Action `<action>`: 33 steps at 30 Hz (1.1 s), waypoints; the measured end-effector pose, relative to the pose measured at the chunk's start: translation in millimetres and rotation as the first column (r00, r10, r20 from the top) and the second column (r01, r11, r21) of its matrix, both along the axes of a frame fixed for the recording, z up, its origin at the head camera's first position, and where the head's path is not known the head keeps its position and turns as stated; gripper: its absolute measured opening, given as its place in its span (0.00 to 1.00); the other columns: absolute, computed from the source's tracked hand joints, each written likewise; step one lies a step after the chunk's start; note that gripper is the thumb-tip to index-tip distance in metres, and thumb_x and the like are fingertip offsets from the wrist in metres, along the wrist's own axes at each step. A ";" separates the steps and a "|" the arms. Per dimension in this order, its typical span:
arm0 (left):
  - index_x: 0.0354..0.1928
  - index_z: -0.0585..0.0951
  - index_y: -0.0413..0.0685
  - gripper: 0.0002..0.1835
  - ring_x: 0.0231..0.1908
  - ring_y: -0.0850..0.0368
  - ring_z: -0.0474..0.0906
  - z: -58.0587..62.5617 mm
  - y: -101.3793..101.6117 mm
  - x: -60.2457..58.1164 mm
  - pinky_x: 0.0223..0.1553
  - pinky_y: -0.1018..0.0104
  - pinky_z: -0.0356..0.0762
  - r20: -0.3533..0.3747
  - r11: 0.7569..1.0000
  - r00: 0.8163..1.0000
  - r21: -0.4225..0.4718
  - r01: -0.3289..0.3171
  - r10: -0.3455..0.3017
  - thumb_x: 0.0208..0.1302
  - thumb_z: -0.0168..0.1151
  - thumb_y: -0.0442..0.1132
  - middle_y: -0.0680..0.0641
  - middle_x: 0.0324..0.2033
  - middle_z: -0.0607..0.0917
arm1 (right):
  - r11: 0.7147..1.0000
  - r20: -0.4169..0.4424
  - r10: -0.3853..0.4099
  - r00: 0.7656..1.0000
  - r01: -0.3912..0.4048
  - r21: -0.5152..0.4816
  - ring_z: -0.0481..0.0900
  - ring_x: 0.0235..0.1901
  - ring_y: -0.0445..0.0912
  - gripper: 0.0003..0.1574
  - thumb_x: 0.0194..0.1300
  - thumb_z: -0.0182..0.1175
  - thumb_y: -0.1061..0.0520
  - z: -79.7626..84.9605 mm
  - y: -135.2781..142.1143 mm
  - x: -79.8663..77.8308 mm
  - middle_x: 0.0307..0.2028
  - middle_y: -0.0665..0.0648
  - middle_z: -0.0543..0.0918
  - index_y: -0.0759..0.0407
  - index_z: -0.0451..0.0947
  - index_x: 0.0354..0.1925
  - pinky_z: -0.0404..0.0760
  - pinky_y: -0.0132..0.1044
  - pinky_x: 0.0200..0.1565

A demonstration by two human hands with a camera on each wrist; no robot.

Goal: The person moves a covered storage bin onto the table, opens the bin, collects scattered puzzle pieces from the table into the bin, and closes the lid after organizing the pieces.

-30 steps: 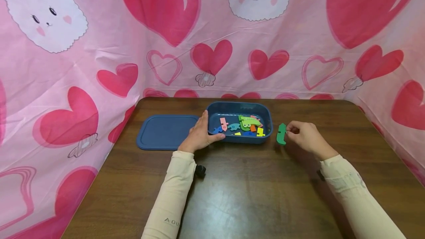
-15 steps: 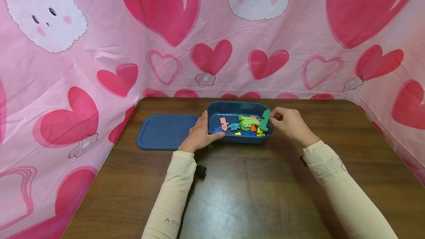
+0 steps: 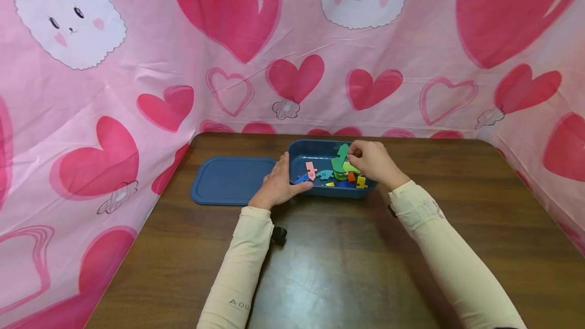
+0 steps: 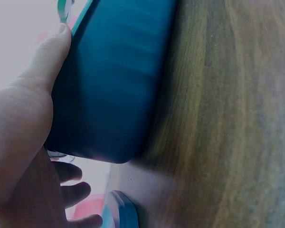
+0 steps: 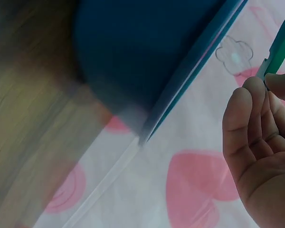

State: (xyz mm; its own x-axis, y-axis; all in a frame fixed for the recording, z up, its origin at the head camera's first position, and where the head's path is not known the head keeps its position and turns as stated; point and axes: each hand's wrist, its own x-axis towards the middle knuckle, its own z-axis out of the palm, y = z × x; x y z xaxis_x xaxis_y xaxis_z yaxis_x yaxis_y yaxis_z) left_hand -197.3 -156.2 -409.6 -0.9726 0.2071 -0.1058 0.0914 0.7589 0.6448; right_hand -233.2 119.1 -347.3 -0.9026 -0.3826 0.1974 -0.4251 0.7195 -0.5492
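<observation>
Between thumb and fingertips, my right hand (image 3: 376,164) pinches a flat green puzzle piece (image 3: 340,157) over the blue box (image 3: 329,193); the right wrist view shows the same green piece (image 5: 281,46) standing out from the fingertips. My left hand (image 3: 279,184) rests at the box's near left corner, its fingers straight along the left side and its thumb (image 4: 47,54) lying at the near rim. Inside the box are a pink piece (image 3: 311,170), a teal piece (image 3: 325,174), a yellow piece (image 3: 361,182), an orange piece (image 3: 351,176) and several others, partly covered.
A blue lid (image 3: 235,181) lies flat on the wooden table (image 3: 329,263), left of the box. Pink cloth (image 3: 205,24) printed with hearts and rabbits hangs behind the table and along its sides.
My right hand has carried the green puzzle piece leftward, from the table right of the box to above the box. The left hand has stayed at the corner.
</observation>
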 end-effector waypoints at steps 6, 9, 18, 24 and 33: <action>0.81 0.36 0.48 0.64 0.78 0.47 0.40 -3.0 -2.4 -1.3 0.71 0.37 0.44 -0.001 1.000 1.000 0.003 -0.014 0.014 0.60 0.66 0.68 0.46 0.80 0.42 | 1.000 0.020 0.016 1.000 -0.015 -0.005 0.75 0.25 0.50 0.04 0.68 0.63 0.62 -0.3 -26.0 -6.8 0.29 0.58 0.81 0.64 0.81 0.37 0.80 0.42 0.30; 0.81 0.36 0.48 0.65 0.78 0.46 0.41 -3.8 -3.3 -1.6 0.71 0.37 0.44 0.001 1.000 1.000 0.007 -0.019 0.019 0.60 0.66 0.69 0.45 0.80 0.43 | 1.000 0.041 0.014 0.999 -0.015 0.007 0.76 0.26 0.50 0.04 0.68 0.64 0.62 -0.6 -38.8 -10.0 0.30 0.58 0.82 0.63 0.81 0.37 0.81 0.42 0.31; 0.81 0.36 0.49 0.65 0.77 0.46 0.41 -2.1 -4.0 -0.6 0.71 0.36 0.44 0.007 1.000 1.000 -0.004 -0.024 0.024 0.59 0.64 0.72 0.44 0.80 0.44 | 0.999 0.072 0.033 0.997 -0.035 0.032 0.75 0.26 0.50 0.04 0.69 0.62 0.62 -3.8 -71.1 -21.0 0.28 0.56 0.81 0.62 0.81 0.36 0.79 0.43 0.32; 0.81 0.35 0.49 0.65 0.77 0.46 0.42 -0.8 -1.9 0.0 0.71 0.37 0.45 0.014 1.000 1.000 -0.011 -0.018 0.018 0.58 0.63 0.73 0.44 0.80 0.45 | 0.997 0.115 0.026 0.993 -0.034 0.063 0.76 0.28 0.50 0.05 0.69 0.62 0.62 -11.2 -88.4 -28.6 0.28 0.55 0.81 0.62 0.82 0.35 0.78 0.41 0.32; 0.81 0.34 0.47 0.66 0.77 0.46 0.42 -0.4 -0.7 0.3 0.71 0.37 0.45 0.019 1.000 1.000 0.013 -0.002 0.002 0.59 0.63 0.72 0.44 0.80 0.44 | 0.991 0.167 -0.022 0.986 0.000 0.132 0.77 0.29 0.50 0.06 0.70 0.62 0.60 -19.5 -110.7 -37.1 0.28 0.55 0.81 0.60 0.83 0.34 0.79 0.42 0.33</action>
State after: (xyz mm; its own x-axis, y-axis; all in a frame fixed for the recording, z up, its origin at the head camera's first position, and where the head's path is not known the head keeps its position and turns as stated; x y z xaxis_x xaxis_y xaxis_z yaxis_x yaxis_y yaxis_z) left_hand -197.1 -157.0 -409.9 -0.9709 0.2065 -0.1213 0.0776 0.7504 0.6564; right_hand -270.3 8.4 -366.8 -0.9230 -0.3848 -0.0079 -0.3266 0.7939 -0.5128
